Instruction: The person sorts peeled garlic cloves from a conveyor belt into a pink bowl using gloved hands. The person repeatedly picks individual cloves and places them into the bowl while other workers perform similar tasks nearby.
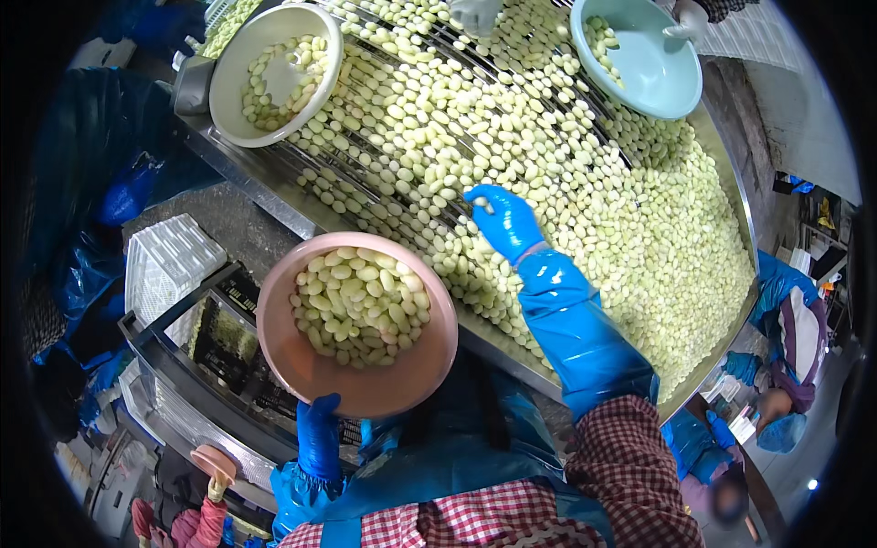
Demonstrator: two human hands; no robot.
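Note:
A pink basin [393, 388] holds a heap of pale green oval fruits [361, 306] in front of me. My left hand [318, 434], in a blue glove, grips its near rim. Over the roller table [333, 196] my right hand [504, 224], also blue-gloved, reaches out with thumb and forefinger curled together among loose pale green oval fruits [585, 237]. A pale spot shows at the fingertips, but whether it is a held fruit or one lying behind is unclear. Dark gaps between rollers show under the fruits to the left of that hand.
A cream basin [256, 137] with some fruits rests on the table's far left edge. At the far right another person's gloved hand [687, 20] touches a light blue basin [653, 73]. Another gloved hand [475, 14] is at the top. White crates [169, 260] stand at left.

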